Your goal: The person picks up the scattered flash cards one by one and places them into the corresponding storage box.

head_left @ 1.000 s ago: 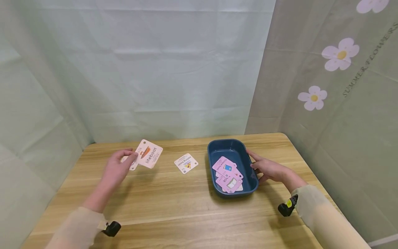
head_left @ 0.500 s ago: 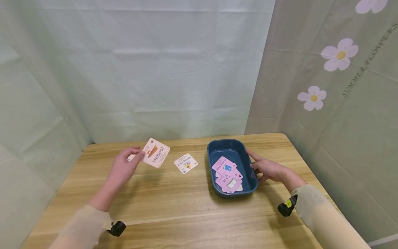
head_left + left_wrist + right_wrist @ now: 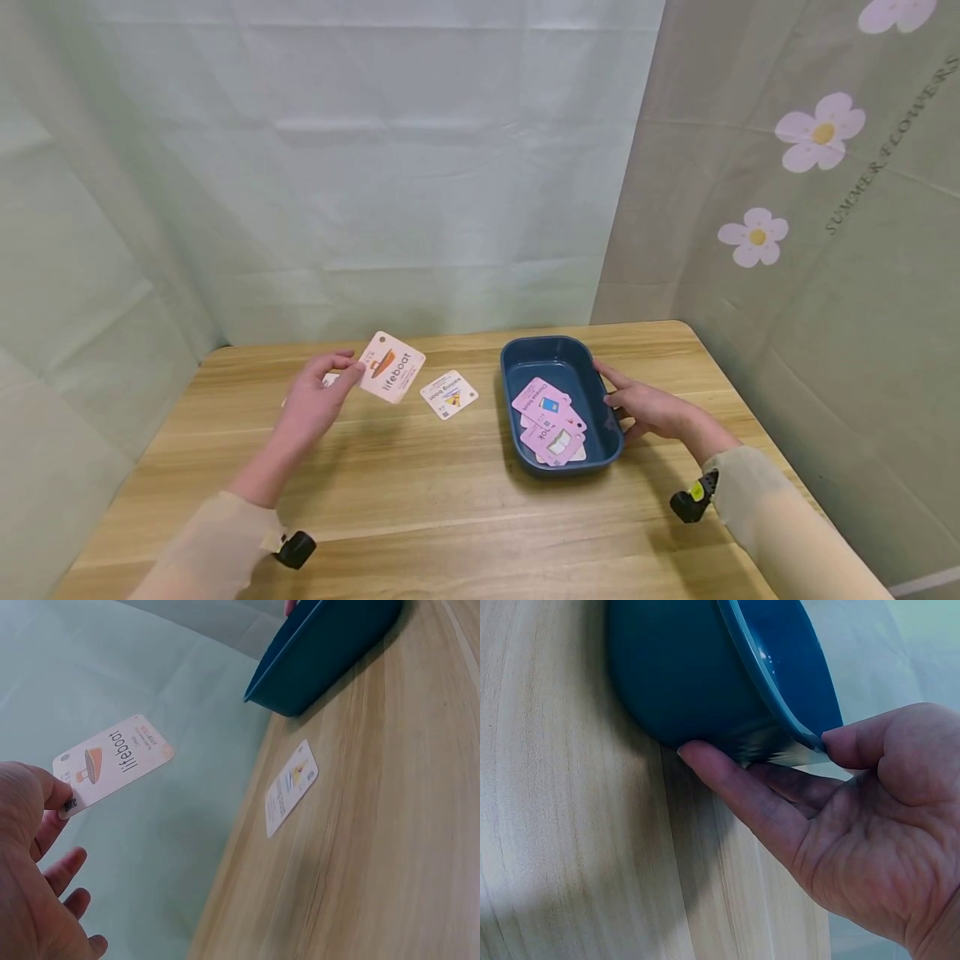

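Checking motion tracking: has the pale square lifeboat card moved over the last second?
Yes. The pale square lifeboat card, pinched by the left hand, has travelled right, closer to the white card lying flat on the wooden table and the dark blue plastic tray.

The small print under "lifeboat" on the held card [image 3: 392, 367] is too small to read. The left hand [image 3: 315, 400] partly hides another card [image 3: 328, 380] behind it. The blue tray [image 3: 322, 645] is cut off by the left wrist view's top edge.

Wooden table [image 3: 420, 500], light grain. Pale green cloth backdrop [image 3: 375, 167] behind; right-side cloth [image 3: 810, 250] w/ pink flower print & "SUMMER FLOWERS" lettering.
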A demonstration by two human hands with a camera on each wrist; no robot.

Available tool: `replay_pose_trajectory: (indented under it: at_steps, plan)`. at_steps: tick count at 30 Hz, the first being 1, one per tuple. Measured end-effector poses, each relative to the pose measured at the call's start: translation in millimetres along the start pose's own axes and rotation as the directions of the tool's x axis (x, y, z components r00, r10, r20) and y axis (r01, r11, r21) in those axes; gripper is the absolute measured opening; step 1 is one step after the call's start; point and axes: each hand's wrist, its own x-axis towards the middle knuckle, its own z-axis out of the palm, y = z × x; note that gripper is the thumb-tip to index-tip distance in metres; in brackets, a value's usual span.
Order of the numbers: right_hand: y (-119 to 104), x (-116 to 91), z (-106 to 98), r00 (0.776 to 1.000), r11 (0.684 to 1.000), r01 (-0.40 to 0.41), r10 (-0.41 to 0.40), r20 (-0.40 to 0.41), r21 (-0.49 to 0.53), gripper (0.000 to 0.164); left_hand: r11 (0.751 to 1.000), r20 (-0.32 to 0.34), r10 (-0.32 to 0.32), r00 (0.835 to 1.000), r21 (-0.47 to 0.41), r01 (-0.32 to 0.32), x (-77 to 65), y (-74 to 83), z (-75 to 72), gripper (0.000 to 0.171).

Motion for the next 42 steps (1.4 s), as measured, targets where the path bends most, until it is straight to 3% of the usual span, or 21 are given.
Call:
replay_pose_trajectory:
  at_steps: [8, 25, 42]
  plan:
    - [-1, -2, 1, 1.000, 1.000, 0.001, -0.001, -0.002, -0.002, 0.071, 0.998, 0.019, 0.034, 0.999, -0.051, -0.033, 2.5, 7.0, 13.0, 0.035]
    - [0, -1, 0, 1.000, 1.000, 0.007, -0.007, -0.002, 0.004, 0.071, 0.996, 0.033, 0.064, 0.997, -0.070, -0.062, 4.5, 16.2, 34.1, 0.034]
    - [0, -2, 1, 1.000, 1.000, 0.005, -0.005, -0.009, -0.006, 0.071, 0.995, 0.072, 0.060, 0.996, -0.086, -0.054, 4.3, 27.3, 51.9, 0.031]
